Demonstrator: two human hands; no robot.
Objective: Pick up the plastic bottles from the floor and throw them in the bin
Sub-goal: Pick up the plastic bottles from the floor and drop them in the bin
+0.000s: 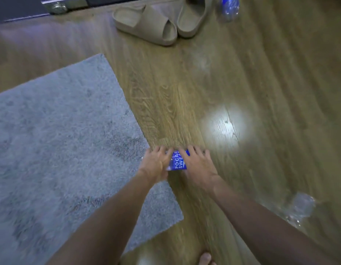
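Observation:
A plastic bottle with a blue Pocari Sweat label (178, 162) lies on the wooden floor at the rug's edge. My left hand (156, 163) grips its left end and my right hand (197, 163) curls over its right side, so most of the bottle is hidden. A second blue-labelled bottle (228, 9) lies at the top right by the slippers. A clear crumpled bottle (297, 209) lies on the floor at the lower right, blurred. No bin is in view.
A grey rug (60, 140) covers the left floor. Two beige slippers (146, 25) sit at the top centre. A dark furniture base with a caster wheel (58, 6) is at the top left. My toes (206, 259) show at the bottom edge.

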